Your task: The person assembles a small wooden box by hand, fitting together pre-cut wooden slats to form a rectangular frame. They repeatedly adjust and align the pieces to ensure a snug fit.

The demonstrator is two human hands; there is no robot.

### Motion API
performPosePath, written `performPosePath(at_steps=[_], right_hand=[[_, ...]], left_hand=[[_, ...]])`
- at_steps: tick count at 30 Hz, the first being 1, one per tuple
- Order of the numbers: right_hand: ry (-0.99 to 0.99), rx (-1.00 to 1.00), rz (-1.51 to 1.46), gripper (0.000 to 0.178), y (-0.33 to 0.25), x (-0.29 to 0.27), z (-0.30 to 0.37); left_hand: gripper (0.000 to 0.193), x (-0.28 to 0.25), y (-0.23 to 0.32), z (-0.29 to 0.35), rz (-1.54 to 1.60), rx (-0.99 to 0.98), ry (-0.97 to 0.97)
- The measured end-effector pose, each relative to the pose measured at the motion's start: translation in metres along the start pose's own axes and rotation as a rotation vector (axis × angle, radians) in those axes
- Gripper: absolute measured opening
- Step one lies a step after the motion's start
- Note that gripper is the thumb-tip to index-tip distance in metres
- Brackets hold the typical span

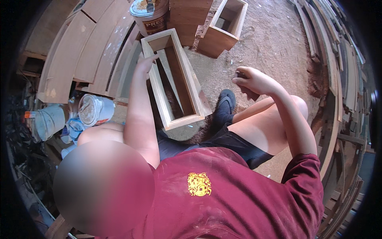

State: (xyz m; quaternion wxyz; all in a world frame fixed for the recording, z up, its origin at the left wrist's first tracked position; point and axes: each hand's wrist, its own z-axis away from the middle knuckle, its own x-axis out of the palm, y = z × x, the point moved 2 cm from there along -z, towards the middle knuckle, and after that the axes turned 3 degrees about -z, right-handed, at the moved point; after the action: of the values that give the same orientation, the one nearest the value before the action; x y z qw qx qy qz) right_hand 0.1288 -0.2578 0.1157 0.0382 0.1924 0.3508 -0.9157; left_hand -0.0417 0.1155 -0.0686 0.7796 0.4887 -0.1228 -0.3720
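Observation:
A long, open-topped wooden box [197, 115] with a pale rim stands tilted in front of me, between my legs. My left hand [146, 63] grips its left wall near the far end, fingers hooked over the rim. Off to the right of the box, my right hand [254, 81] is raised above the floor, apart from the wood. Its fingers are closed on a thin, dark brown piece of sandpaper [251, 95], which sticks out below the palm. Part of the sheet is hidden by the hand.
A second wooden box [217, 42] stands farther off, beside a brown wooden piece [187, 20]. A lidded paint bucket [153, 20] sits behind the near box. Boards [65, 59] lie at left, above white buckets [95, 109]. Long planks [332, 79] line the right.

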Motion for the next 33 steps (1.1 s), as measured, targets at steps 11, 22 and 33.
performPosePath(at_steps=[11, 22, 33], right_hand=[[-0.125, -0.541, 0.262, 0.038, 0.019, 0.107, -0.066], [-0.307, -0.464, 0.562, 0.047, 0.046, 0.094, -0.075], [0.151, -0.247, 0.052, 0.040, -0.002, 0.008, -0.069]], left_hand=[[0.070, 0.004, -0.016, 0.013, -0.103, 0.211, 0.197], [0.067, 0.013, 0.001, 0.026, -0.109, 0.165, 0.142], [0.096, 0.001, -0.028, 0.049, 0.539, 0.063, 0.421]])
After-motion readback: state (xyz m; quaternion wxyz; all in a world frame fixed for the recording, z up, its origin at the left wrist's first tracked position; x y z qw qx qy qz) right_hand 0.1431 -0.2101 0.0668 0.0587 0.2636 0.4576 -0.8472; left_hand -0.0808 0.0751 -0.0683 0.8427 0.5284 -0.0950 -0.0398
